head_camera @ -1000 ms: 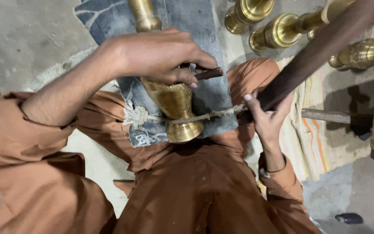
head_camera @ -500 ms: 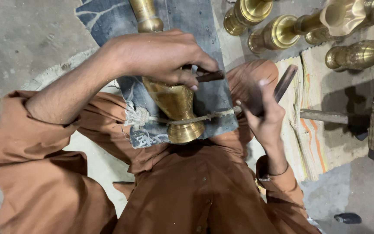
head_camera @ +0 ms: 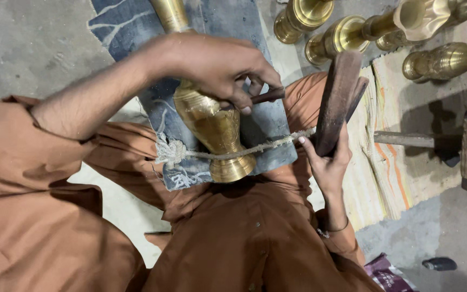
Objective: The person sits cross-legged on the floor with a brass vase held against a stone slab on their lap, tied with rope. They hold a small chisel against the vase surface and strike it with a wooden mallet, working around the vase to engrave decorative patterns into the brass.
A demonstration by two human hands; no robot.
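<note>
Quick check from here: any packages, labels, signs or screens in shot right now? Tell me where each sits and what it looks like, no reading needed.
Crumpled wrapper: on the floor at the bottom right, beside the knee; purple and white, partly hidden.
No signs, screens or other labels show.

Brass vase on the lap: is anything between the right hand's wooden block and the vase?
Yes. The left hand lies over the brass vase, pinching a small dark tool against its body. The right hand holds the wooden block apart to the side; the rope across the vase's neck reaches toward the block.
</note>
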